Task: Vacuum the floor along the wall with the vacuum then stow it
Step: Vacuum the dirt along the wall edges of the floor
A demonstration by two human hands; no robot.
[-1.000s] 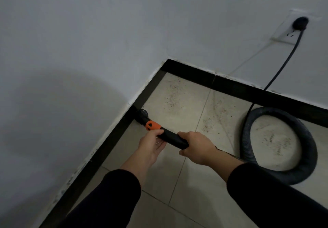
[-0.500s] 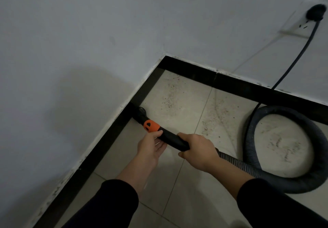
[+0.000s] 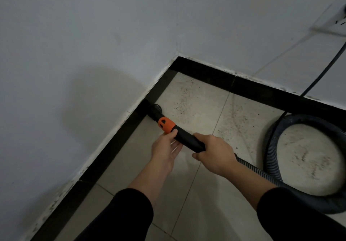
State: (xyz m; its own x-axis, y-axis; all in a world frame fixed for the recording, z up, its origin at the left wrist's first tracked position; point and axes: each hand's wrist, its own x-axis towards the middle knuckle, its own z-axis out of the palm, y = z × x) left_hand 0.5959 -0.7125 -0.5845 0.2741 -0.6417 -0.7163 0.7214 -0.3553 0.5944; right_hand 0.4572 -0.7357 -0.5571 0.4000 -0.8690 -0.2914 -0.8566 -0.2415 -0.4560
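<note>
Running along the left is the pale wall [image 3: 74, 53], with a black skirting board [image 3: 116, 143] at its foot. The nozzle [image 3: 155, 109] of the vacuum wand [image 3: 187, 139] is tucked right against that board, on the floor [image 3: 196, 98]; its mouth is dark and hard to make out. Just behind it sits an orange collar [image 3: 166, 125]. The left hand [image 3: 165, 147] holds the wand right behind the collar, thumb on top, fingers underneath and mostly hidden. The right hand [image 3: 215, 152] is wrapped round the rear end, knuckles up, covering the joint with the hose [image 3: 272, 147]. Both black sleeves are cut off at the bottom edge. Specks of grit dot the tiles towards the corner. Further right the ribbed hose lies in a loop on the floor, its far side running out of view. A dark power cord [image 3: 318, 77] climbs the back wall to a socket [image 3: 335, 21], blurred and clipped by the right edge, so I cannot make out the plug
</note>
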